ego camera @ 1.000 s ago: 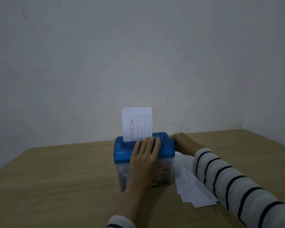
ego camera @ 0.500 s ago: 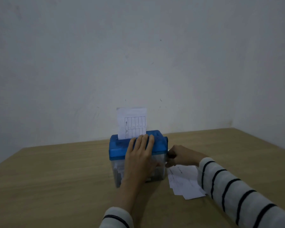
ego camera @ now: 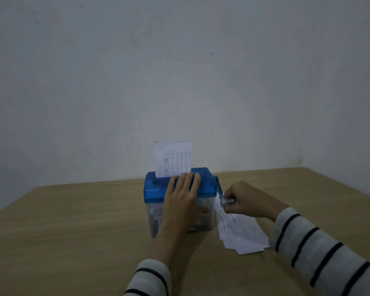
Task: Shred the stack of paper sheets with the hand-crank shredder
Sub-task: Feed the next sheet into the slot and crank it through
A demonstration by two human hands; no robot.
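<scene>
We see the shredder [ego camera: 179, 197] standing on the wooden table [ego camera: 73, 221], near the middle of it, with its blue lid on top and a clear bin below. One sheet of paper [ego camera: 173, 159] stands upright in the slot at the back of the lid, a printed grid showing on its lower half. Inside the bin there are pale scraps, though the dim light and the arm in front keep us from making out how full it is.

Our left hand [ego camera: 183, 195] lies flat on the lid, fingers straight and side by side, the fingertips just in front of the sheet; it holds nothing, only presses down. Our right hand [ego camera: 247, 199] sits just to the right of the shredder with its fingers curled round the clear knob of the crank [ego camera: 222, 194], whose blue arm slants down from the lid's right end.

The stack of paper sheets [ego camera: 241, 233] lies on the table right beside the bin, under the right wrist, fanned out a little. Both arms wear pale sleeves with dark stripes
</scene>
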